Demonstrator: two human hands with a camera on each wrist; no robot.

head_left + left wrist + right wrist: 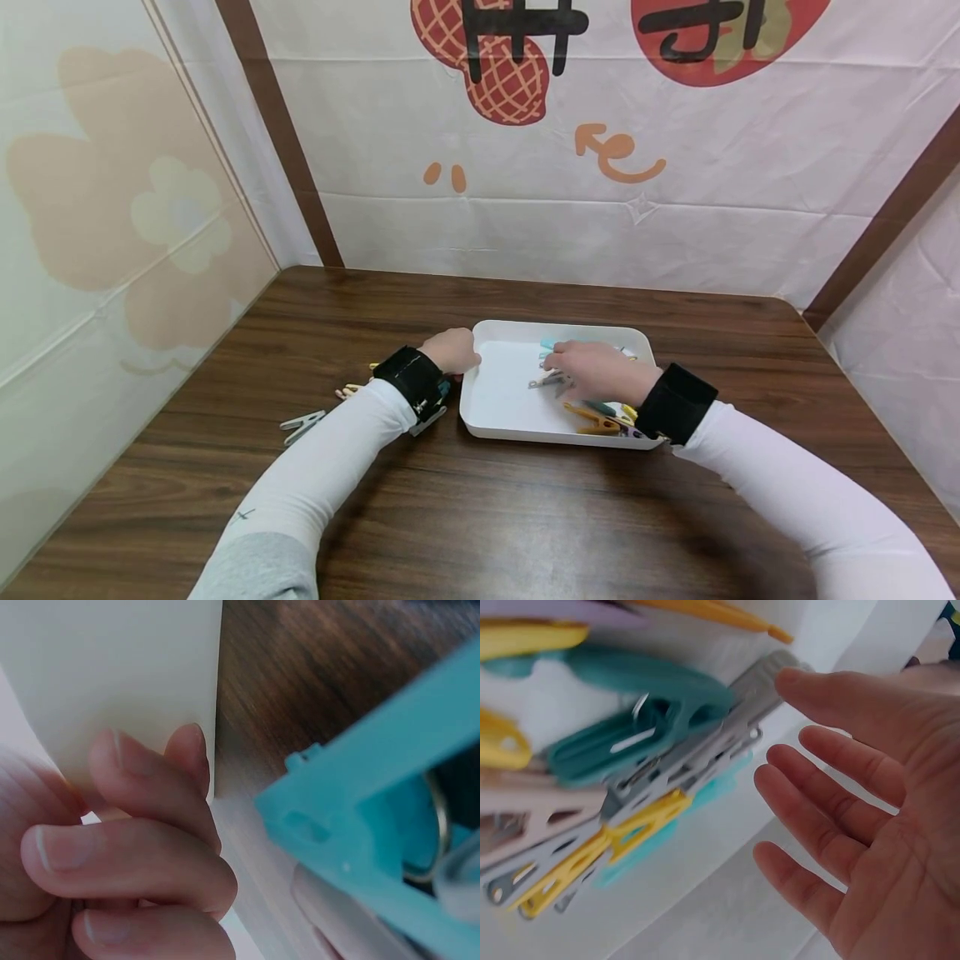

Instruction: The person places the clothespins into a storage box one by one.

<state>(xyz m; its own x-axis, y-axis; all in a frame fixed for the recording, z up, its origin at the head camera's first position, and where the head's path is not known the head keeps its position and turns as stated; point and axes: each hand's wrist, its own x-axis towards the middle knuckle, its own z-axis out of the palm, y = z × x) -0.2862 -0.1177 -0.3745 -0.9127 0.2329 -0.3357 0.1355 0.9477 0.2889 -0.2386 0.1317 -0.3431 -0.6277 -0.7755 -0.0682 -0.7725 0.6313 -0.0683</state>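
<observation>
Left hand (450, 351) grips the tray's (501, 383) left rim; right hand (596, 369) spread over clothespins (656, 679) inside (thumb by a grey one (761, 684)). Overlapping pile could snag, dragging extras.

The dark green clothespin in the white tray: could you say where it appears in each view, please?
Head: dark green clothespin, lower right of centre, just below the right hand.
Left wrist: not in it.
Right wrist: clothespin, upper left, left of fingers.
Shared landmark: white tray, in all three.
</observation>
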